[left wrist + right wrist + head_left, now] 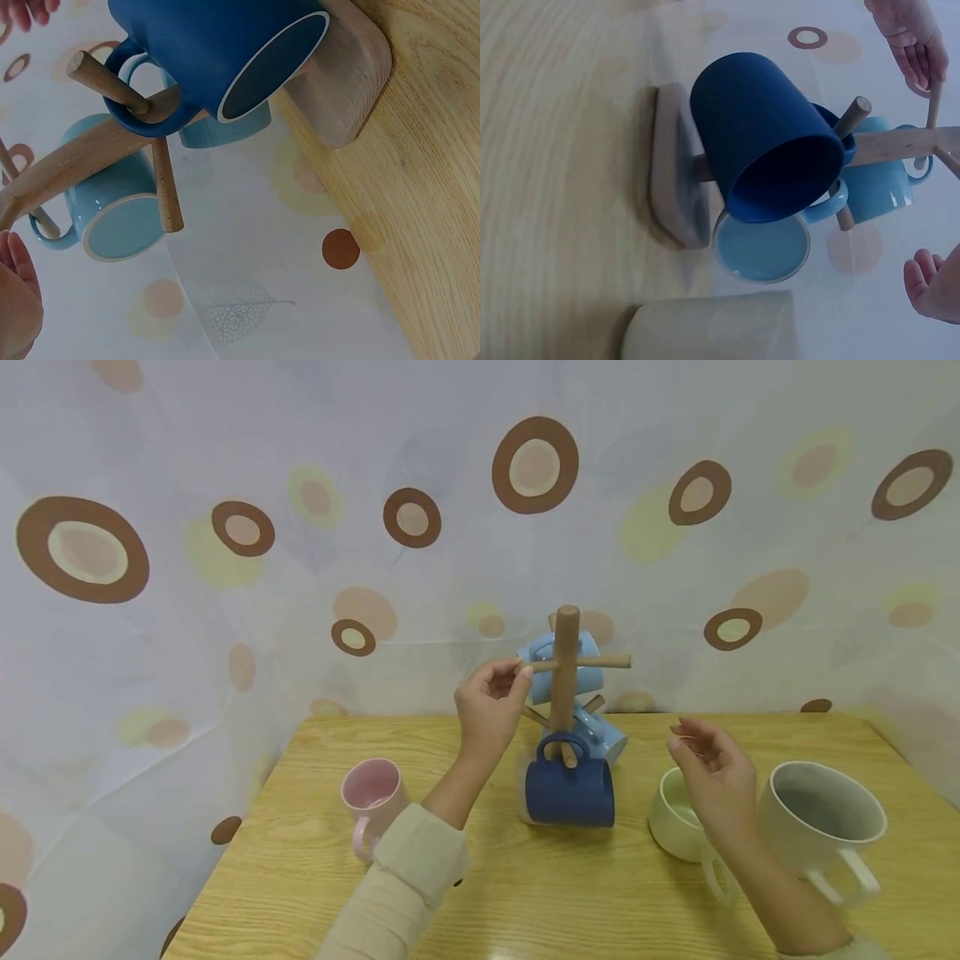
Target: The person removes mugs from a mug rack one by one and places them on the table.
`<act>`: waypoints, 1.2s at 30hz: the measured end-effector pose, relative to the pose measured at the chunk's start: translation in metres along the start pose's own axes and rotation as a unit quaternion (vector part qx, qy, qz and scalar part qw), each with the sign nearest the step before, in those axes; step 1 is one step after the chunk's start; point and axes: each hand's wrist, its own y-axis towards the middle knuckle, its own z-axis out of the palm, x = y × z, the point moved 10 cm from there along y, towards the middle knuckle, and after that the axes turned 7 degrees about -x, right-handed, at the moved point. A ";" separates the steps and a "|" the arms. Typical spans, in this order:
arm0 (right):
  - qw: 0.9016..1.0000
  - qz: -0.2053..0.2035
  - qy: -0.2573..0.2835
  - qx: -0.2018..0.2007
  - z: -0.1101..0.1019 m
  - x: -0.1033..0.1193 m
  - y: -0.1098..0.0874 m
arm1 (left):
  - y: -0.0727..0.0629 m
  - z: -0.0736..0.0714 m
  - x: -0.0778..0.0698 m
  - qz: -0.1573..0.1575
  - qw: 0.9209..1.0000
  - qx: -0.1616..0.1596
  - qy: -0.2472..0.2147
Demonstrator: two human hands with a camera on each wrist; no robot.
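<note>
A wooden mug tree stands on the table. My left hand pinches the upper left peg between thumb and fingers. By its handle, a dark blue mug hangs sideways on the low front peg. Two light blue mugs hang behind the post, the upper one near my left fingertips, the other lower. To the right of the tree, my right hand is raised with loosely bent fingers, holding nothing. It partly covers a pale green mug in the head view.
On the left of the wooden table stands a pink mug. A large white mug stands on the right, beside my right forearm. Behind the table hangs a patterned curtain. The upper right peg holds no mug.
</note>
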 end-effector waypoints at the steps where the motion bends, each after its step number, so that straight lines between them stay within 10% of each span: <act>1: 1.000 -0.001 0.016 -0.004 0.003 0.002 0.002 | 0.000 0.000 0.000 0.002 1.000 0.000 0.000; 10: 0.996 -0.041 0.066 0.035 0.037 0.033 0.026 | 0.000 0.000 0.000 0.002 1.000 0.000 0.000; 19: 0.992 -0.057 0.007 0.114 0.076 0.053 0.049 | 0.000 0.000 0.001 0.005 1.000 -0.001 -0.008; 36: 0.989 -0.100 0.043 0.103 0.081 0.070 0.062 | 0.000 0.000 -0.001 0.004 1.000 0.000 -0.009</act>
